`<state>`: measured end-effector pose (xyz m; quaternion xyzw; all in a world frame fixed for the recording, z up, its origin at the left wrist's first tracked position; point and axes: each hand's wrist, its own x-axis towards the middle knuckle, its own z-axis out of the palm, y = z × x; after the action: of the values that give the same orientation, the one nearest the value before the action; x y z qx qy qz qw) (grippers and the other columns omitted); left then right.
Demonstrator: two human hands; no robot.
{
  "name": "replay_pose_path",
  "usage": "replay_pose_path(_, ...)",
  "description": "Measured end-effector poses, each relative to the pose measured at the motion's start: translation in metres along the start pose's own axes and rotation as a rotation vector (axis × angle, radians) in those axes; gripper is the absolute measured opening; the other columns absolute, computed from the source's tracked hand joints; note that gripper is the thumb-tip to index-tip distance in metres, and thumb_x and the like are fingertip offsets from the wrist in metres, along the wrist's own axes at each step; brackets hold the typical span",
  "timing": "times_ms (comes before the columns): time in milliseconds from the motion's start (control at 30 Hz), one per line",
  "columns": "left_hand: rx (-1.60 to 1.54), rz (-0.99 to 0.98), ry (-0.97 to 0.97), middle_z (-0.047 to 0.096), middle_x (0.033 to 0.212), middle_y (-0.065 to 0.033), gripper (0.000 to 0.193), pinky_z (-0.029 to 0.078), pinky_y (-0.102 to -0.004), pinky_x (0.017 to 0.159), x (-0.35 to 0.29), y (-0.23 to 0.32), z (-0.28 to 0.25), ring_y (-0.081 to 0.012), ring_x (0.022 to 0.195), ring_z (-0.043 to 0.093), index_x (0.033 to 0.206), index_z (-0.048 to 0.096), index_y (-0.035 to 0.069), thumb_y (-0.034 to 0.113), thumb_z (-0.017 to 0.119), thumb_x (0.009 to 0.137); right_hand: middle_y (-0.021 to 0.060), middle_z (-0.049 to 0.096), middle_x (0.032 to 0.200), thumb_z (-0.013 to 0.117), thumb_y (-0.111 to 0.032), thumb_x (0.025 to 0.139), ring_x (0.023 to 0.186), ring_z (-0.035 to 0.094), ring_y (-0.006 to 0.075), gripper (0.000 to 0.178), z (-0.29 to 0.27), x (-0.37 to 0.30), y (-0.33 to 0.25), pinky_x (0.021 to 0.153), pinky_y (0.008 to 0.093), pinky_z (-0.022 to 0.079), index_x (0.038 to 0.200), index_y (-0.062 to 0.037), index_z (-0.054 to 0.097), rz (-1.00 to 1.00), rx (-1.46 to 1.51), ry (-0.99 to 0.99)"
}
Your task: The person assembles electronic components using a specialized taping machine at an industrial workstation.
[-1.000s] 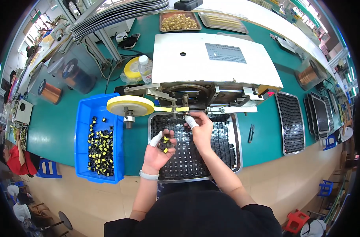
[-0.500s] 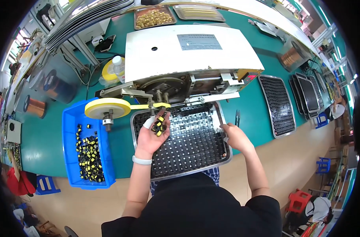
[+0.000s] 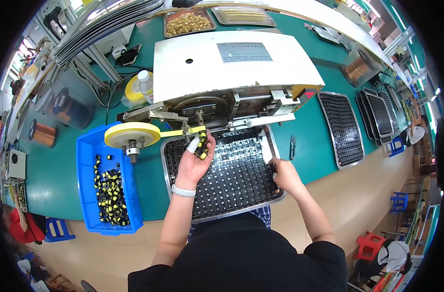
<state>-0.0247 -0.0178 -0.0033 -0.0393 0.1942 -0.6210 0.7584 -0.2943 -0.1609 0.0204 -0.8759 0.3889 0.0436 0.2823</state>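
Observation:
Raised at the front of the taping machine [image 3: 239, 63], my left hand [image 3: 195, 165] is curled round several small black coil bobbins [image 3: 202, 152] wrapped in yellow tape. Its fingertips are beside the free end of a yellow tape strip [image 3: 178, 132], which runs from a tape roll [image 3: 132, 130] on the left. One finger wears a white cover. My right hand [image 3: 286, 176] is over the right rim of a metal tray [image 3: 273, 146] filled with rows of small black parts [image 3: 231, 180]. Its fingers are bent together at the outermost parts; what they pinch, if anything, is hidden.
Left of the tray stands a blue bin [image 3: 83, 180] with loose yellow-taped bobbins [image 3: 111, 192]. Black thread snips [image 3: 292, 147] lie right of the tray. Further right are another filled tray [image 3: 341, 129] and stacked trays [image 3: 377, 114]. A bottle [image 3: 145, 82] stands behind the tape roll.
My left hand has moved up and slightly right with the bobbins, turning them toward the machine. My right hand has shifted slightly down and left along the tray's edge.

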Motion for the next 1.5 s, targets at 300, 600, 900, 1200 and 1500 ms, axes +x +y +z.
replay_pose_path(300, 0.014, -0.071, -0.018, 0.057, 0.117, -0.0114, 0.028, 0.053, -0.0352, 0.084, -0.061, -0.008, -0.015, -0.0239, 0.105, 0.056, 0.125, 0.053, 0.008, 0.015, 0.048, 0.098, 0.0082, 0.061, 0.085, 0.063, 0.008, 0.076, 0.068, 0.060, 0.0159, 0.037, 0.010, 0.028, -0.093, 0.063, 0.0254, 0.051, 0.112, -0.0028, 0.062, -0.328, 0.477, 0.314)
replay_pose_path(600, 0.119, 0.077, 0.062, 0.057, 0.115, -0.0095, 0.028, 0.051, -0.0332, 0.082, -0.091, 0.004, -0.018, -0.0217, 0.103, 0.055, 0.123, 0.056, 0.008, 0.018, 0.049, 0.098, 0.0126, 0.060, 0.089, 0.060, 0.008, 0.073, 0.071, 0.063, 0.0296, 0.043, 0.066, 0.066, -0.160, 0.061, 0.0355, 0.052, 0.114, -0.0045, 0.063, -0.557, 0.336, 0.697)
replay_pose_path(900, 0.207, 0.124, 0.098, 0.057, 0.115, -0.0101, 0.029, 0.051, -0.0313, 0.080, -0.088, 0.004, -0.022, -0.0217, 0.101, 0.055, 0.124, 0.055, 0.009, 0.015, 0.053, 0.096, 0.0149, 0.057, 0.089, 0.059, 0.005, 0.060, 0.076, 0.060, 0.0316, 0.055, 0.088, 0.084, -0.160, 0.061, 0.0367, 0.052, 0.115, 0.0054, 0.057, -0.739, 0.112, 0.891)
replay_pose_path(1200, 0.264, 0.074, 0.009, 0.055, 0.130, -0.0126, 0.028, 0.055, -0.0400, 0.084, -0.084, 0.000, -0.010, -0.0289, 0.116, 0.055, 0.120, 0.057, 0.009, 0.025, 0.048, 0.099, 0.0166, 0.060, 0.093, 0.058, 0.007, 0.066, 0.081, 0.062, 0.0344, 0.055, 0.085, 0.082, -0.159, 0.066, 0.0391, 0.052, 0.120, 0.0007, 0.054, -0.637, 0.254, 0.753)
replay_pose_path(1500, 0.191, 0.028, 0.045, 0.060, 0.107, -0.0103, 0.027, 0.056, -0.0390, 0.080, -0.050, 0.004, -0.008, -0.0278, 0.107, 0.056, 0.116, 0.060, 0.009, 0.025, 0.054, 0.096, 0.0084, 0.066, 0.087, 0.061, 0.010, 0.079, 0.074, 0.065, 0.0123, 0.023, 0.072, 0.047, -0.122, 0.065, 0.0237, 0.051, 0.100, 0.0009, 0.061, -0.277, 0.748, 0.442)
